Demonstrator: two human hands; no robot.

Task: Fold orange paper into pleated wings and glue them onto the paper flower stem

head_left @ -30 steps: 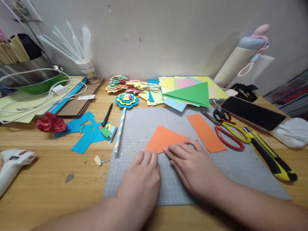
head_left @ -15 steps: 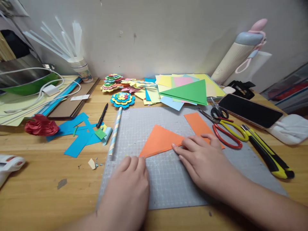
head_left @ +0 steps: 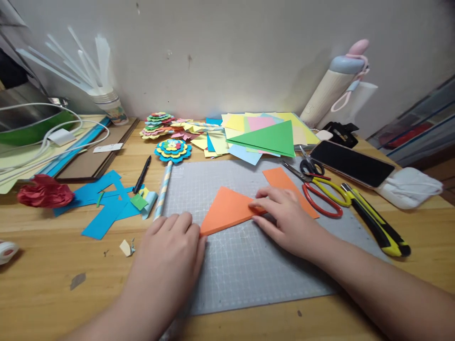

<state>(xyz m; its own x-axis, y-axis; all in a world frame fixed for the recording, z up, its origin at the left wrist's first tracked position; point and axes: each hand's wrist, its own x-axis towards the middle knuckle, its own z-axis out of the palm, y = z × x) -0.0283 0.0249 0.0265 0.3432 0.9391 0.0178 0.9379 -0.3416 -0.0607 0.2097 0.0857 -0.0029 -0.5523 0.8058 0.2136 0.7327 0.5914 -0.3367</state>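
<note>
An orange paper folded into a triangle lies on the grey cutting mat. My left hand rests flat beside the triangle's lower left corner, its thumb touching that corner. My right hand lies palm down on the triangle's right corner, fingers pressing the fold. An orange paper strip lies partly under my right hand. Neither hand grips anything.
Red-and-yellow scissors, black scissors, a yellow-black utility knife and a phone lie right of the mat. A coloured paper stack and paper flowers sit behind it. Blue scraps, a pen lie left.
My right hand has slid rightwards along the fold to the triangle's right corner. My left hand has moved left to the lower left corner. The camera has shifted.
</note>
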